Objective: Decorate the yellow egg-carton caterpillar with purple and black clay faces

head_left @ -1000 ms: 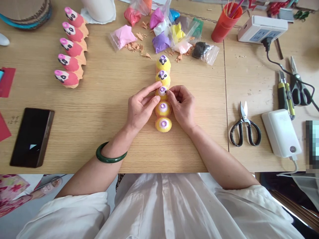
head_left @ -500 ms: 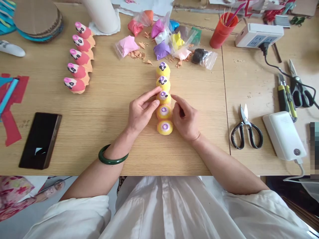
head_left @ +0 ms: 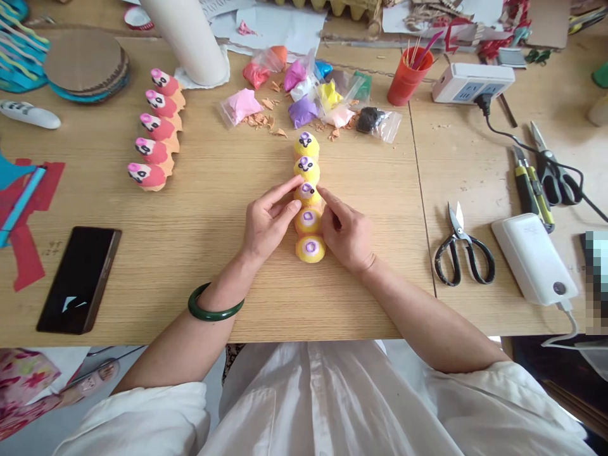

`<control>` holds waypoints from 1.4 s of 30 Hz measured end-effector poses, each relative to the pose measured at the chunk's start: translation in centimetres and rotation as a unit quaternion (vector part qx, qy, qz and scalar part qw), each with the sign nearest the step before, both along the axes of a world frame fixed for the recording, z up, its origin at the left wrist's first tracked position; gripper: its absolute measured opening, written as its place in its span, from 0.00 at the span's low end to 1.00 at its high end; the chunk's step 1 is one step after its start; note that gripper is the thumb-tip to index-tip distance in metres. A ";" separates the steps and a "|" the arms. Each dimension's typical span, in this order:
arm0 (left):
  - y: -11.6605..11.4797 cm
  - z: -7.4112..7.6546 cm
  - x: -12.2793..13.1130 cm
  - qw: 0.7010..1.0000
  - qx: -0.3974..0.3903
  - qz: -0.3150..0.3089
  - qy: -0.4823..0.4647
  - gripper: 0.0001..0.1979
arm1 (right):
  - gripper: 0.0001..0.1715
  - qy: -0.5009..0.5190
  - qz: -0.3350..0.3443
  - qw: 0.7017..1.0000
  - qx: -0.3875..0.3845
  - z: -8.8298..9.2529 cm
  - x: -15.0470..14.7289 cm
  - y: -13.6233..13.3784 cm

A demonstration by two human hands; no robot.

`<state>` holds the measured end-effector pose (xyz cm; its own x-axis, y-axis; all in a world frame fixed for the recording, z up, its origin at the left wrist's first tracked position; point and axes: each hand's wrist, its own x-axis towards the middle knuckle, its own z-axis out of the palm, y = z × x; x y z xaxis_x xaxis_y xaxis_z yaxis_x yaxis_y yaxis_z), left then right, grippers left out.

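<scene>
1. Head view: the left hand is open with fingers extended, gripping nothing. Its forefinger reaches the upper left of the 3rd yellow figure, apparently in contact. A green bangle sits on that wrist.
2. The right hand is open and loosely curled, also not gripping. Its forefinger is at the figure's right side, touching or just beside it.
3. Change noted: that right forefinger, lifted clear 0.5 s ago, is back at the figure. A black mark shows on the figure's purple ring.
4. Location: the 3rd yellow figure stands between the hands, in a straight row of 5 on the wooden surface. The 2 figures farther out bear black markings; the 2 nearer the person show purple rings only.
5. Left of the row: 5 pink figures and a black phone. Beyond it: bagged coloured clay and wood shavings.
6. Right side: black-handled scissors, a yellow utility knife, a white power bank and a power strip. A red cup of sticks stands farther back.
</scene>
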<state>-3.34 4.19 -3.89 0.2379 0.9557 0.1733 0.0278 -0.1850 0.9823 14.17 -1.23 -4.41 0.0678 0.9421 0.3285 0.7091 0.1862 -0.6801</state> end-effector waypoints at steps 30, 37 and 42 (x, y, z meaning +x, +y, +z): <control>-0.9 1.8 -0.2 0.917 0.327 0.141 0.179 0.11 | 0.33 0.602 0.099 0.789 -0.070 3.1 2.5 2.7; -2.2 2.5 0.3 0.886 0.384 0.138 0.219 0.10 | 0.50 0.433 0.214 0.868 -0.114 5.4 2.0 1.7; -2.5 2.5 0.6 0.898 0.369 0.085 0.223 0.09 | 0.44 0.379 0.238 0.886 -0.123 5.6 1.5 1.3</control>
